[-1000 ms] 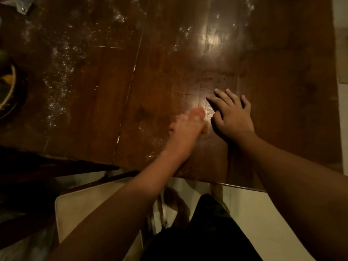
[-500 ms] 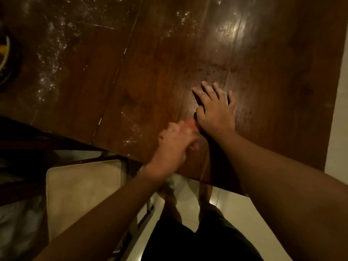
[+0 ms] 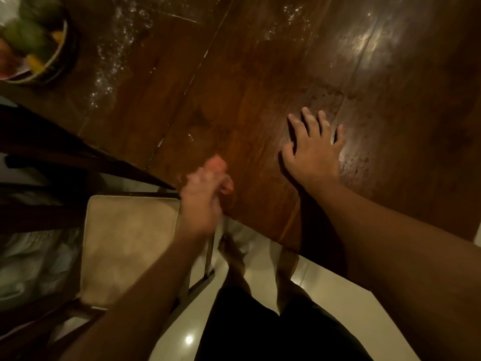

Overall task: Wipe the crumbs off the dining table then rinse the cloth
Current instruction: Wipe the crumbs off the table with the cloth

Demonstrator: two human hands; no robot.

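- Wooden and dark brown, the surface (image 3: pixel 403 113) fills the upper part of our view, with a shine on it toward 1 o'clock.
- Our right hand (image 3: pixel 312 149) lies flat on the surface, palm down, with its fingers straight and spread and pointing toward 12 o'clock.
- Our left hand (image 3: pixel 204 191) is at the near edge of the surface, at about 8 o'clock from the right hand and apart from it.
- The left hand is blurred. Its fingers look bunched, but we cannot tell whether they grip anything.
- A pinkish patch (image 3: pixel 216 162) shows at the left hand's fingertips. We cannot tell whether it is the cloth.
- White crumbs (image 3: pixel 114 61) lie scattered in a band at 11 o'clock, well apart from both hands. A thinner sprinkle sits near 12 o'clock.
- A bowl (image 3: pixel 61 48) holding green and yellow fruit stands on the surface at 10 o'clock.
- A chair with a beige cushion (image 3: pixel 130 243) is at 8 o'clock, just beside the surface's edge and below the left hand.
- Pale floor tiles (image 3: pixel 338 303) and our dark-clothed legs (image 3: pixel 260 329) show at 6 o'clock.
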